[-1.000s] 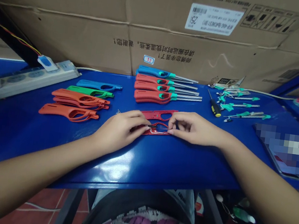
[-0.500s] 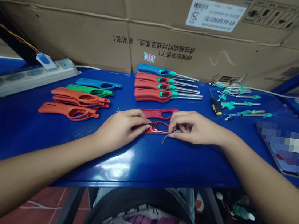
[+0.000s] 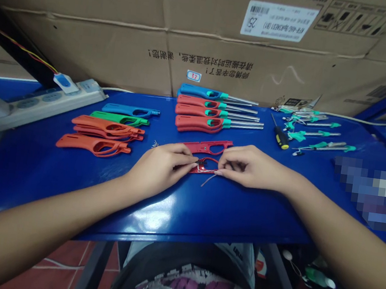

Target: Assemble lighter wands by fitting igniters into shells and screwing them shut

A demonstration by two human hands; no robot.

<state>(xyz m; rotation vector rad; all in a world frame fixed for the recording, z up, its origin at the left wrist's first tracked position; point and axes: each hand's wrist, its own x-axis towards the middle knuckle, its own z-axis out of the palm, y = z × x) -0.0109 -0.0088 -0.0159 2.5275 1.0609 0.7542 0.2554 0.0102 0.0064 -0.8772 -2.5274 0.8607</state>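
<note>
Between the two hands, a red lighter shell half (image 3: 207,170) lies on the blue table, with another red shell half (image 3: 210,147) just behind it. My left hand (image 3: 165,162) pinches a small black part (image 3: 198,161) at the near shell, and white wire runs from there across the shell. On the other side, my right hand (image 3: 247,166) has its fingers closed at the shell's right end. A thin wire (image 3: 208,180) sticks out from its fingertips. The rest of what those fingers hold is hidden.
Orange, green and blue lighter shells (image 3: 95,145) lie at left, near a power strip (image 3: 56,100). Assembled lighters (image 3: 199,124) sit at the back. A screwdriver (image 3: 280,136), several metal tubes with teal parts (image 3: 318,135) and small screws (image 3: 155,144) lie around. A cardboard box (image 3: 206,46) stands behind.
The thin wire's loose end has swung left, and the right fingers have moved slightly over the shell. Both hands remain closed, and the view has shifted a little.
</note>
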